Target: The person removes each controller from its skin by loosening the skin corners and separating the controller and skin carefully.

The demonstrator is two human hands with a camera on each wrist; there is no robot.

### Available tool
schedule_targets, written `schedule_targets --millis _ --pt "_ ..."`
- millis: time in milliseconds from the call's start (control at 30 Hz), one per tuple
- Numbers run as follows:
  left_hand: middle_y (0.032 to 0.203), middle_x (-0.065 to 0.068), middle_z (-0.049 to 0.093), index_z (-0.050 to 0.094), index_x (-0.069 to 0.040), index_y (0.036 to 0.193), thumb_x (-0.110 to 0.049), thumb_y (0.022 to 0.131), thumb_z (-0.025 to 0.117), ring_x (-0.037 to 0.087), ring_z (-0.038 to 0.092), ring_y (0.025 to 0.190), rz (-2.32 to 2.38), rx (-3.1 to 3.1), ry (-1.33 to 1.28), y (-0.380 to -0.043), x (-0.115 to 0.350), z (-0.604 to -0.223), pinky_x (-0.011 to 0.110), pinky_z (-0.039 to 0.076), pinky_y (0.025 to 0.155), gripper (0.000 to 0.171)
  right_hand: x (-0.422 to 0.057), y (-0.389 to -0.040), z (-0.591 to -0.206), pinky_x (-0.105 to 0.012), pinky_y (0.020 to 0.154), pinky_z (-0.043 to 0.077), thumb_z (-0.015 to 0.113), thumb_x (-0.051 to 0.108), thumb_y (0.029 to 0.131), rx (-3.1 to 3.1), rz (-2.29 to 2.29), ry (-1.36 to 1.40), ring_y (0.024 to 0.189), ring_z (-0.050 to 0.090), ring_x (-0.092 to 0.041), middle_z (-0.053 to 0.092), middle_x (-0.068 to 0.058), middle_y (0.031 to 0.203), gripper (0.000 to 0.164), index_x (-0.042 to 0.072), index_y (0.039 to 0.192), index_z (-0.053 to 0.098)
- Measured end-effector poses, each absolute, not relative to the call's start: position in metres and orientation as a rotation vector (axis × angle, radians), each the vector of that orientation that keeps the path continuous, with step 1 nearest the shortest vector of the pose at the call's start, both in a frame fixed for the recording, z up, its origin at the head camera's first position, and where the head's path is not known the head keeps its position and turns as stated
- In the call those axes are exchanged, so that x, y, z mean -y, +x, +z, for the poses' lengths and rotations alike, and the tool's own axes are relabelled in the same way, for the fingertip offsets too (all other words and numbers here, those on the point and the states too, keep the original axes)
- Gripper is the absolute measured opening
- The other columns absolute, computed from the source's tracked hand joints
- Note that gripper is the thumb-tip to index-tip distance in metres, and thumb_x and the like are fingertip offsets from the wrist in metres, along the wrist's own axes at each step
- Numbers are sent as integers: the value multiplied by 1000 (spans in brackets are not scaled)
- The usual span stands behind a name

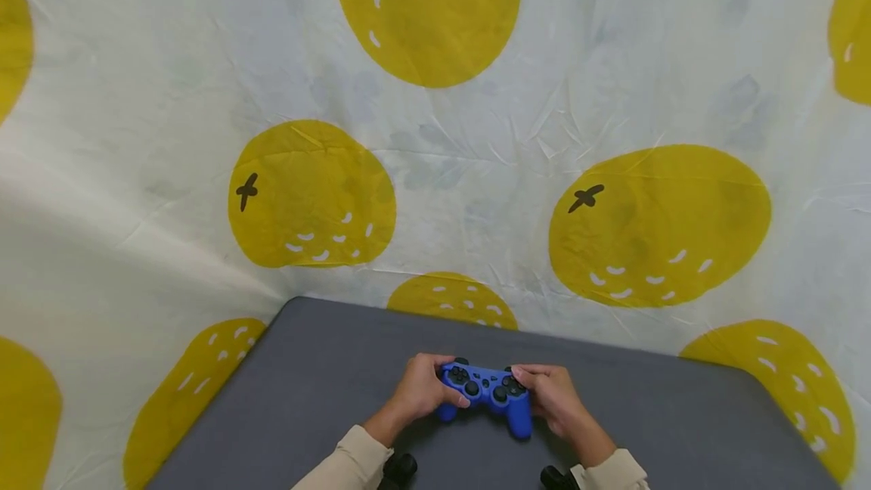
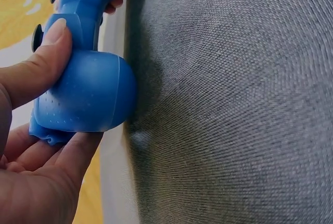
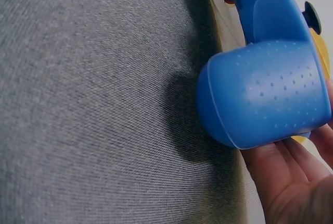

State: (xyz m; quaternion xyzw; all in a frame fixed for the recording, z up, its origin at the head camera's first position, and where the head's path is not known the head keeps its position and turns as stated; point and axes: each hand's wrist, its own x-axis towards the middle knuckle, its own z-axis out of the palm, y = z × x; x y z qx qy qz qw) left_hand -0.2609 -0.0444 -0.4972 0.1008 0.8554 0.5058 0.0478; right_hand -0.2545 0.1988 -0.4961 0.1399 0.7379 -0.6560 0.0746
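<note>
A blue game controller (image 1: 485,382) with black sticks and buttons is held between both hands, close over the grey tabletop. My left hand (image 1: 415,388) grips its left side, thumb lying across the front near the left stick. In the left wrist view a loose, ruffled blue edge (image 2: 49,134) of a cover shows by the fingers under the rounded handle (image 2: 86,91). My right hand (image 1: 554,399) holds the right side, its thumb at the upper right by the buttons. The right wrist view shows a dotted blue handle (image 3: 265,94) with fingers behind it.
The grey table (image 1: 340,354) has rounded far corners. White cloth (image 1: 469,203) printed with large yellow fruit hangs behind it and at both sides. Black wrist devices (image 1: 398,469) sit below the cream sleeves (image 1: 354,463).
</note>
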Motion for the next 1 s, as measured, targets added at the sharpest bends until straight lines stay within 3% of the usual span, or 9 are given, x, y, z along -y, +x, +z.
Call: schedule_targets --millis 133,267,467,767,1000 --pt "129 18 74 75 -2 127 -18 62 102 38 64 130 1542 -2638 304 -262 44 -496 55 53 107 71 -199 -252 -494 -35 70 64 68 17 102 -2272 -1964 342 80 74 -15 79 -13 101 38 -11 127 69" --pt "126 16 75 75 -2 126 -19 63 102 37 66 126 1556 -2650 299 -264 44 -496 53 54 106 70 -206 -248 -492 -25 73 60 75 8 94 -2329 -1889 96 89 72 -14 77 -20 113 47 -13 135 63" --pt "130 17 73 76 -4 126 -18 62 102 39 63 131 1520 -2661 295 -264 45 -497 55 52 108 70 -219 -244 -492 -20 77 60 86 -5 79 -2408 -1730 -248 105 76 -30 71 -33 123 66 -18 136 57" --pt "131 19 72 76 -5 125 -16 61 102 40 63 131 1504 -2660 264 -261 46 -494 55 52 107 70 -215 -243 -498 -33 77 65 93 -2 69 -2579 -1680 -34 97 79 -31 78 -26 109 60 -11 124 71" --pt "135 19 71 76 -6 125 -21 63 102 41 60 134 1468 -2633 261 -261 46 -496 56 52 107 70 -215 -243 -498 -29 72 62 97 0 62 -2697 -1586 43 85 78 -23 80 -19 97 50 -6 108 79"
